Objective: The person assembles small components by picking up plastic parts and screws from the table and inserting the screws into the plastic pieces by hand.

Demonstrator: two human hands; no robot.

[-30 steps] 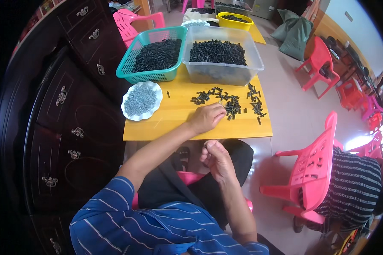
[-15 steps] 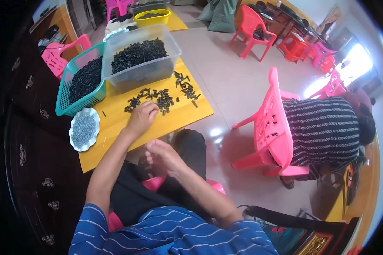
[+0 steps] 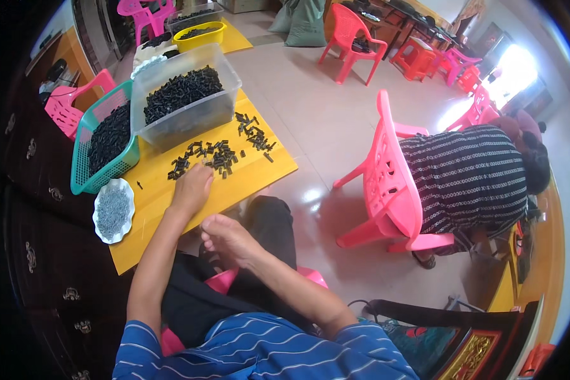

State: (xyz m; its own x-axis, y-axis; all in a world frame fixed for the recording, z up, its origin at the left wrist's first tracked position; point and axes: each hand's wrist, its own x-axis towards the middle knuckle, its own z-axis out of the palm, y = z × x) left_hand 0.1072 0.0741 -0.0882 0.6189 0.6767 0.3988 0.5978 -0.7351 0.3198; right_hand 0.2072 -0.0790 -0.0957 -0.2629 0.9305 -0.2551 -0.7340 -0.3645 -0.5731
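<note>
My left hand [image 3: 194,185] rests on the yellow tabletop [image 3: 164,218], at the near side of a scattered group of short black tubular pieces [image 3: 220,158]. Its fingers are bent and drawn together; whatever they hold is hidden. Over my lap, just off the table's near edge, my right hand [image 3: 229,242] is curled with the thumb laid across the bent fingers. Its contents cannot be made out. To the left of my left hand is a white scalloped dish [image 3: 128,229] of small grey metal pieces, with one small dark piece [image 3: 140,185] beside it.
Behind the loose pieces stand a clear plastic bin [image 3: 190,104] and a teal basket [image 3: 117,172], both full of black pieces. A yellow tub [image 3: 199,42] is farther back. Dark drawers [image 3: 44,234] flank my left. A person [image 3: 465,180] sits on a pink chair [image 3: 386,171] to the right.
The whole view has shifted, so the table and bins appear farther left. Both hands keep nearly the same places and poses relative to the table.
</note>
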